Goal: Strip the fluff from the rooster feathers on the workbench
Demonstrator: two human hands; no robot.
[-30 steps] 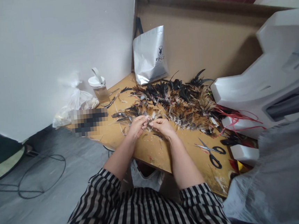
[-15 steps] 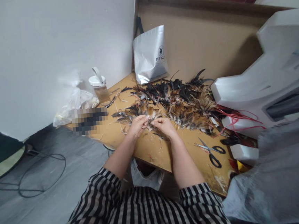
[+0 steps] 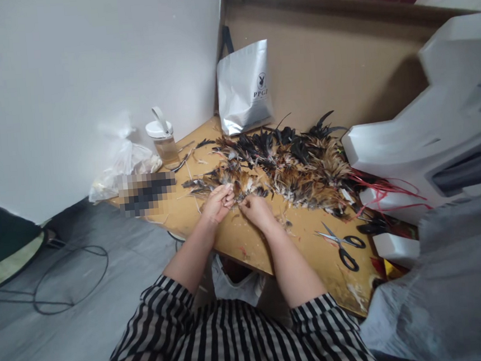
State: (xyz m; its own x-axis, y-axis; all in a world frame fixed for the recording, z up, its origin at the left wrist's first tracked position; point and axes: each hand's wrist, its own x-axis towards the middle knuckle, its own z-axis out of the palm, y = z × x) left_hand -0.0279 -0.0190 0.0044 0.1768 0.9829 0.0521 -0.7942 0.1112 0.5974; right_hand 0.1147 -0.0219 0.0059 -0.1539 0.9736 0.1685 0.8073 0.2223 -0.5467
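A long heap of brown and black feathers [image 3: 289, 165] lies across the wooden table [image 3: 254, 241]. My left hand [image 3: 217, 202] and my right hand [image 3: 256, 208] meet at the heap's near edge. Both have their fingers curled in a pinch on a small bunch of feathers [image 3: 237, 195] between them. What exactly each fingertip grips is too small to make out. Both forearms reach out from striped sleeves.
Black-handled scissors [image 3: 342, 244] lie to the right of my hands. A silver bag [image 3: 244, 87] leans on the brown board at the back. A lidded jar [image 3: 163, 142] and a clear plastic bag [image 3: 123, 165] stand at the left end. White foam blocks [image 3: 421, 125] and red cords [image 3: 382, 190] crowd the right.
My right hand has drawn back a little toward me and to the left. The left hand stays at the edge of the heap. The view has shifted slightly.
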